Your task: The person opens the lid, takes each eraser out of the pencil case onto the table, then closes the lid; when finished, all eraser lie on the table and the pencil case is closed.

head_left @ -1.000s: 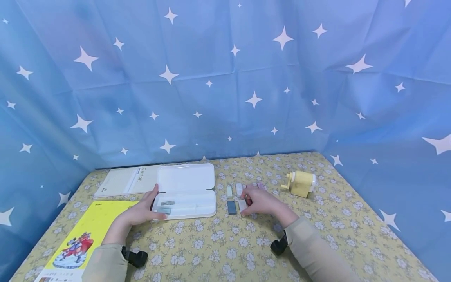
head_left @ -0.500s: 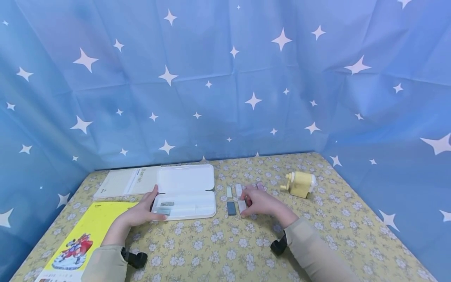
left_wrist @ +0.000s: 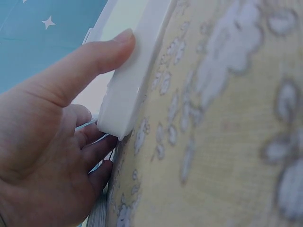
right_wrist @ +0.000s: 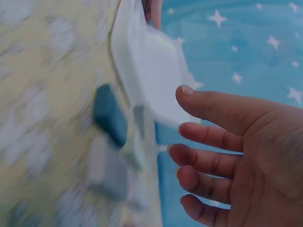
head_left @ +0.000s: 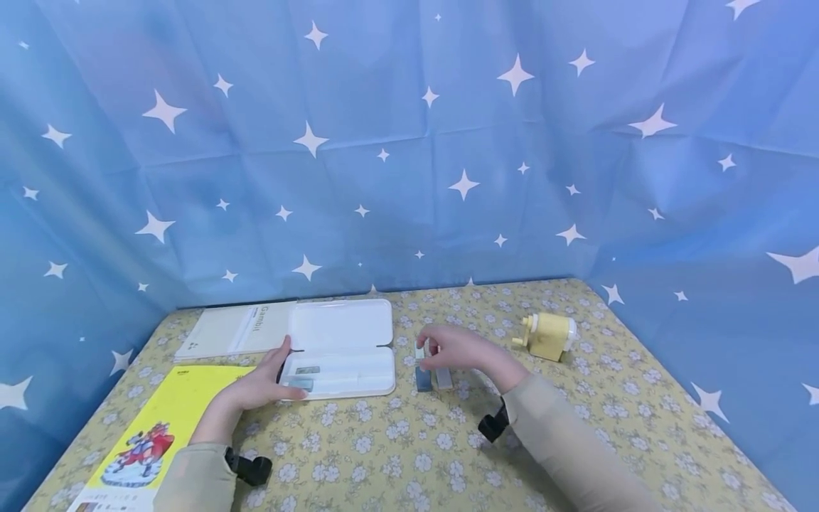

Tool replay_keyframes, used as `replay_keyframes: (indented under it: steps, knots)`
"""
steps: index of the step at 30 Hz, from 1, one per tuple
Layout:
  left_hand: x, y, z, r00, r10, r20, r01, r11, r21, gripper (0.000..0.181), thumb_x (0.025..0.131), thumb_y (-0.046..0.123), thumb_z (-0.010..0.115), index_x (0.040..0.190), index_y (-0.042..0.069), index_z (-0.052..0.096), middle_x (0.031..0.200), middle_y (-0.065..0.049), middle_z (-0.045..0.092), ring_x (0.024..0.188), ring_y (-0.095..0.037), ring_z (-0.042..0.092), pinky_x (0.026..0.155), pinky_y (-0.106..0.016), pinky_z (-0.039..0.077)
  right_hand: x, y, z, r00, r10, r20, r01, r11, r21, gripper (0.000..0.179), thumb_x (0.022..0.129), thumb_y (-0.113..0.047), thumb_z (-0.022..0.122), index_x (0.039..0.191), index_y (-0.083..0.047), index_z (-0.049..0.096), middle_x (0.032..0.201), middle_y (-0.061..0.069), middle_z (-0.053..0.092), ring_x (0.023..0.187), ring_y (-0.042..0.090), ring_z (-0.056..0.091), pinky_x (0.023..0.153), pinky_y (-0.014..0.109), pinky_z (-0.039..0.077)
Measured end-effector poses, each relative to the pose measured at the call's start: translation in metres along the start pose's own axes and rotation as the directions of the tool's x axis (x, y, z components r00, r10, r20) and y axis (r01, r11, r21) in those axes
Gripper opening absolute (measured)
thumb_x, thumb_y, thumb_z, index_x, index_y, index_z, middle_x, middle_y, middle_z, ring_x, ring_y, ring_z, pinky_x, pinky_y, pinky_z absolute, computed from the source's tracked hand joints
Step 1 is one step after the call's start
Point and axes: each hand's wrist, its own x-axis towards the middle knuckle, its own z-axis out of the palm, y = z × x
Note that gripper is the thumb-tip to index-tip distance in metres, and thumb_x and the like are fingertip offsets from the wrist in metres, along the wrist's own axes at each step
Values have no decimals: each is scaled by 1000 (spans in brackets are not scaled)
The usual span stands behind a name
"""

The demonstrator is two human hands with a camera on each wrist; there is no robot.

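A white pencil case (head_left: 367,387) lies with its lid (head_left: 345,323) folded back. My left hand (head_left: 252,392) holds its left end, thumb on the front edge and fingers at the end wall, as the left wrist view (left_wrist: 57,123) also shows. Two small blocks, one grey-green (head_left: 308,370) and one pale blue (head_left: 301,384), sit inside it. My right hand (head_left: 457,350) hovers over a group of erasers with fingers parted and nothing between them. Below it show a dark blue eraser (right_wrist: 111,113), a grey eraser (right_wrist: 106,170) and a light green eraser (right_wrist: 135,151). The hand hides others behind it in the head view.
A yellow crank pencil sharpener (head_left: 548,336) stands at the right. At the back left lies a pale notebook (head_left: 237,328) marked Gambit, with a yellow book (head_left: 198,391) in front of it. A blue star-patterned curtain (head_left: 409,178) borders the flowered tablecloth (head_left: 358,469).
My right hand has moved left and a little away from me, off the grey eraser to above the light green and dark blue ones. My left hand stays on the pencil case.
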Motion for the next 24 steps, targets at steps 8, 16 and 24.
replay_keyframes:
  steps: [8, 16, 24]
  knots:
    - [-2, 1, -1, 1000, 15, 6, -15, 1000, -9, 118, 81, 37, 78, 154, 4, -9, 157, -28, -4, 141, -49, -4, 107, -67, 12, 49, -37, 3, 989, -104, 110, 112, 991, -69, 31, 93, -15, 66, 124, -14, 63, 89, -6, 61, 74, 11, 57, 65, 32, 47]
    - [3, -3, 1, 1000, -22, -2, 21, 1000, -13, 119, 80, 39, 78, 155, 8, -8, 157, -26, -1, 142, -48, 1, 107, -66, 15, 100, -61, 24, 960, -206, 189, 226, 970, -90, 34, 94, -12, 65, 128, -15, 63, 92, -8, 61, 78, 8, 58, 69, 26, 47]
    - [3, -3, 1, 1000, -30, -7, 30, 1000, 4, 119, 79, 41, 78, 155, 8, -8, 158, -25, 1, 141, -48, 5, 104, -68, 18, 126, -85, 44, 959, -184, 216, 202, 977, -64, 38, 95, -7, 61, 132, -16, 60, 89, -7, 62, 68, 19, 62, 54, 24, 46]
